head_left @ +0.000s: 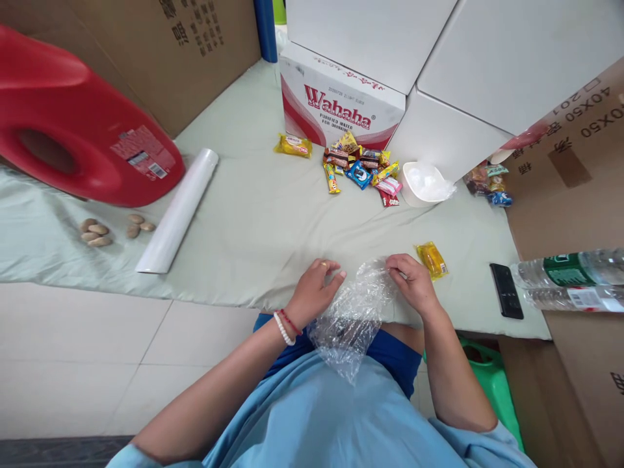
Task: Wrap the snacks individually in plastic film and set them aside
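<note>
The right hand (pixel 413 283) pinches the film (pixel 351 312) between fingertips. The left hand (pixel 312 292) has a loosely parted grip; its contact is unclear.

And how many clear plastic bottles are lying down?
2. They lie side by side at the right edge: the green-labelled bottle is farther from the person, and the white-and-red-labelled bottle is nearer. I see no others, though some could be hidden.

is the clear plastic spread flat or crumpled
Crumpled: the clear plastic is covered in creases with jagged glints, and its lower end narrows to a point in front of the shirt.
</note>
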Motion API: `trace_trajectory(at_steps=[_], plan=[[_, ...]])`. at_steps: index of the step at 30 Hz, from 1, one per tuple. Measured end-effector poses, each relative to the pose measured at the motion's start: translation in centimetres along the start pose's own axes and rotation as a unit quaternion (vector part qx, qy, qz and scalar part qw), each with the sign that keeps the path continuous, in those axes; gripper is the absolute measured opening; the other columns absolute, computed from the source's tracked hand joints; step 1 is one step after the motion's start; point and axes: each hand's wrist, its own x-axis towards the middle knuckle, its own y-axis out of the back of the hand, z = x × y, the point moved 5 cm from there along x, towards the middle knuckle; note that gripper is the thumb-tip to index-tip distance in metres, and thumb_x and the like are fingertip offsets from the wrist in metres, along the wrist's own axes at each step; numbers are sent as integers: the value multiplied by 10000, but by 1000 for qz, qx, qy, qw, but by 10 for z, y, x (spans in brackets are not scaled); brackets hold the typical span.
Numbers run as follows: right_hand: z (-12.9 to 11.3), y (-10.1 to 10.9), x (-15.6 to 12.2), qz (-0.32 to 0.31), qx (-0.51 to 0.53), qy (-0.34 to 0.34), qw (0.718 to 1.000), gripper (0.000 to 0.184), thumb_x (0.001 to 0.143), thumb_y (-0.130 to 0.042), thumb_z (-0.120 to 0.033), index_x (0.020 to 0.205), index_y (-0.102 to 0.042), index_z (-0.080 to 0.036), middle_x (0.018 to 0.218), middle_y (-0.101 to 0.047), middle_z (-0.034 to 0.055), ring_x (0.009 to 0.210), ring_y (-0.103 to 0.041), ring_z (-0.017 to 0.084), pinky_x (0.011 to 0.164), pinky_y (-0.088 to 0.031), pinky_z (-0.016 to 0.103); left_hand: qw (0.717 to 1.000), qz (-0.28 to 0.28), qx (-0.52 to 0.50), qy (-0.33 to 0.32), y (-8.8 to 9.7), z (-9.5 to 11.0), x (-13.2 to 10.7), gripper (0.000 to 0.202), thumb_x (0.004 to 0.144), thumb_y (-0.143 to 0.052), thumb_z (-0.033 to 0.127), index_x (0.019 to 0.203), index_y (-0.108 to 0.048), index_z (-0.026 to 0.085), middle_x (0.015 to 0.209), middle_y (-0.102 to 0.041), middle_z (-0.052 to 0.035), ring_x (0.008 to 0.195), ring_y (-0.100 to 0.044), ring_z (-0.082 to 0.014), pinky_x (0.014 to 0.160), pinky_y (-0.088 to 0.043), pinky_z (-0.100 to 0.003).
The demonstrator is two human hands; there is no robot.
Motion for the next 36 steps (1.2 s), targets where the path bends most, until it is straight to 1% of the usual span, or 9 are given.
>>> trace_trajectory(at_steps=[5, 10, 13, 17, 22, 26, 31, 34, 36], plan=[[-30, -7, 12, -25, 81, 33, 996, 160, 971, -661, -346, 940, -811, -300, 1156, -768, 78, 1022, -713, 252, 924, -561, 436, 995, 3, -81, 59, -21, 1, 25, 469, 919, -648, 575, 1151, -653, 168, 1177, -712, -149, 1082, -682, -290, 1024, -520, -453], [-39, -4, 22, 16, 190, 38, 981, 83, 940, -758, -348, 925, -822, -297, 1156, -772, 80, 1049, -714, 253, 903, -573, 423, 973, 145, -122, 128, -10, -2, 16, 735, 843, -773, 481, 1413, -504, 102, 1363, -606, -211, 1153, -669, -278, 1062, -510, -439], [-37, -6, 26, 78, 304, 34, 949, 61, 877, -842, -330, 886, -801, -286, 1149, -774, 58, 1014, -725, 220, 944, -582, 408, 956, 187, -156, 165, -3, 0, -6, 895, 781, -842, 430, 1498, -416, 106, 1442, -554, -225, 1260, -642, -290, 1099, -500, -436], [-33, -25, 31, 152, 453, -29, 878, 221, 781, -929, -330, 849, -728, -267, 1129, -779, 24, 987, -734, 176, 1002, -595, 379, 928, 175, -254, 210, -11, 4, -30, 997, 710, -917, 382, 1517, -382, 148, 1495, -539, -230, 1324, -618, -306, 1093, -511, -429], [-30, -56, 42, 179, 589, -103, 781, 282, 752, -926, -293, 887, -680, -275, 1121, -776, 4, 1108, -732, 159, 1124, -575, 353, 862, 92, -412, 279, -34, 6, -34, 801, 616, -965, 414, 1261, -557, 170, 1173, -700, -139, 1059, -715, -256, 821, -582, -336], [-13, -60, 56, 180, 645, -145, 728, 196, 804, -840, -210, 895, -671, -252, 1124, -777, 26, 1218, -713, 171, 1184, -547, 384, 854, 75, -459, 233, -30, 3, -14, 469, 666, -871, 489, 837, -556, 185, 755, -656, -5, 660, -641, -130, 646, -539, -259], [11, -38, 47, 174, 558, -237, 776, 262, 823, -858, -348, 1001, -696, -242, 1093, -775, 37, 1074, -757, 199, 1066, -619, 403, 867, 238, -403, 172, 0, -10, 13, 283, 832, -697, 410, 882, -487, 225, 634, -528, 85, 468, -449, -78, 452, -386, -190], [4, -44, 26, 156, 459, -294, 824, 484, 859, -767, -651, 1117, -677, -251, 1082, -764, 69, 1008, -749, 225, 851, -663, 384, 874, 262, -384, 140, -1, -9, 25, 187, 914, -598, 368, 931, -457, 246, 633, -483, 99, 443, -411, -88, 410, -343, -193], [-11, -61, 16, 108, 394, -305, 860, 584, 827, -746, -720, 1159, -672, -245, 1066, -759, 79, 990, -729, 237, 765, -637, 360, 884, 265, -364, 127, -7, -6, 30, 145, 947, -556, 351, 944, -452, 250, 631, -471, 98, 439, -416, -96, 410, -350, -202]])
